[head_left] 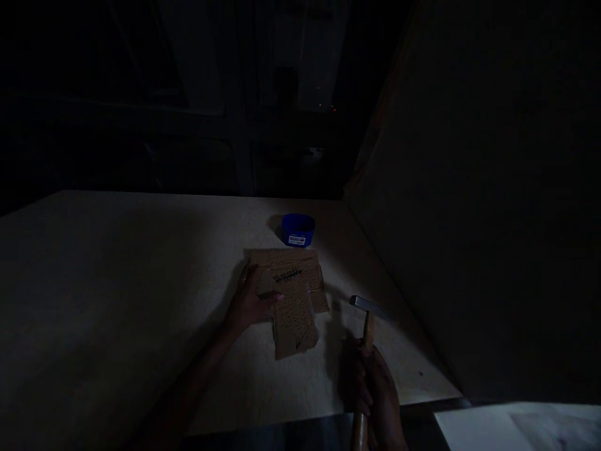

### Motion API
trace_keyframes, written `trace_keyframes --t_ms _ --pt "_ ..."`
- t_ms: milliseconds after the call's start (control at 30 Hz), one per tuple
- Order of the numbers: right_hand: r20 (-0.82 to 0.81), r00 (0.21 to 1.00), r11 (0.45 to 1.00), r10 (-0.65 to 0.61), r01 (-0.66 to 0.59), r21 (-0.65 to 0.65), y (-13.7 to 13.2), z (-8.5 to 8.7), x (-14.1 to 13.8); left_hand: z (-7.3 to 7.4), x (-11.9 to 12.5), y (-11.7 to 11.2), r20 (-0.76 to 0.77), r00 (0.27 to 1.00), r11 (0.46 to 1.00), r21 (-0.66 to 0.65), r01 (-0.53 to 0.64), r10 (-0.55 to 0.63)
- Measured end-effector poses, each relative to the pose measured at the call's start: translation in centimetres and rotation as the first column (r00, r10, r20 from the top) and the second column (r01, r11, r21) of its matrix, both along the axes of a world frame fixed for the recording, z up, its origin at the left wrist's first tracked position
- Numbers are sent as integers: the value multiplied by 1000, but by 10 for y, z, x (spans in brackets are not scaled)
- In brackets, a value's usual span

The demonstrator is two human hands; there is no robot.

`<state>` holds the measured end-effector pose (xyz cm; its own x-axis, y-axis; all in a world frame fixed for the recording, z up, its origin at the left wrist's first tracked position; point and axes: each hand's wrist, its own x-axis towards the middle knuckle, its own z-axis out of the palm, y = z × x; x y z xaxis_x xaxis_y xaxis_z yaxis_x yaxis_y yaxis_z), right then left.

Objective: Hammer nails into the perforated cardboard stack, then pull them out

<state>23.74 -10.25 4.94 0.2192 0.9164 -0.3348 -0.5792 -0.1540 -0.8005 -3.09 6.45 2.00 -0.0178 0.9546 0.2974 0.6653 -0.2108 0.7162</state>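
Observation:
A torn, irregular piece of brown cardboard [293, 313], dotted with many small holes or marks, lies on the table. Across its upper part runs a row of small dark, thin pieces [287, 275], perhaps nails; the dim light hides their exact kind. My left hand [248, 302] rests at the cardboard's left side, thumb stretched over it and fingers apart at the upper left edge. To the right of the cardboard, my right hand [378, 382] is wrapped round the wooden handle of a hammer [369, 326]. The metal head is raised and apart from the cardboard.
Just behind the cardboard stands a blue plastic tub [298, 230] with a white label. A tall dark panel [479, 219] borders the pale wooden table [141, 282] on the right. White sheets [516, 426] show at the lower right corner. The background is very dark.

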Motion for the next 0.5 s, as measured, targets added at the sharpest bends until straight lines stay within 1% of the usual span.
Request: trace_keyframes --t_ms 67,133,200,267,367,433,500 --pt "-27 999 999 -43 43 15 0 -1 -4 1 13 -2 -14 999 999 -19 46 -46" --pt "-48 998 998 -48 50 32 0 0 -7 3 29 -2 -23 997 996 -39 79 -80" --pt "-47 997 997 -67 69 43 -3 2 -10 4 48 1 -24 991 991 -33 128 -129" --pt "-28 993 993 -112 113 32 -9 3 -12 3 69 4 -20 981 982 -15 191 -191" --pt "10 975 975 -220 220 -18 -24 2 -13 -2 104 8 -30 970 970 -22 241 -241" --pt "26 957 955 -289 290 -55 -37 -3 -15 -5 128 10 -51 965 966 -42 255 -257" --pt "32 947 942 -320 322 -92 -51 -10 -17 -7 151 10 -77 957 959 -47 278 -281"
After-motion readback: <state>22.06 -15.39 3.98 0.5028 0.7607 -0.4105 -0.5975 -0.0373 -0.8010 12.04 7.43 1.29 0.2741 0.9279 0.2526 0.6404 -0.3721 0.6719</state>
